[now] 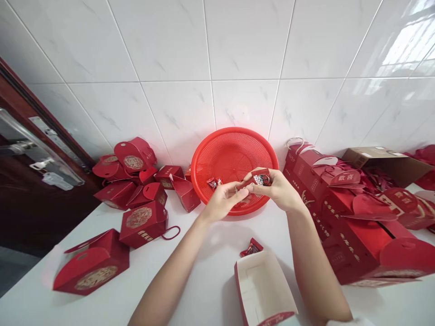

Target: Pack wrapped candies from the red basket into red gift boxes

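Observation:
Both hands meet above the front rim of a round red plastic basket (234,131). My right hand (281,194) is closed around a small red wrapped candy (262,178) with a dark picture and white dots on its wrapper. My left hand (222,203) is closed beside it, thumb against the right thumb; what lies between its fingers is mostly hidden. Inside the basket, left of my hands, lie a few small wrapped candies (212,183). Nearer me stands an open red box (263,285) with a white inside. Another red wrapped candy (252,247) rests on the table behind that box.
Several red gift boxes (141,222) with gold patterns crowd the left of the white table (204,290). More red boxes (353,235) stand in rows at right, with a cardboard box (390,163) behind them. A tiled wall (176,108) closes the back; a dark door (37,181) is at left.

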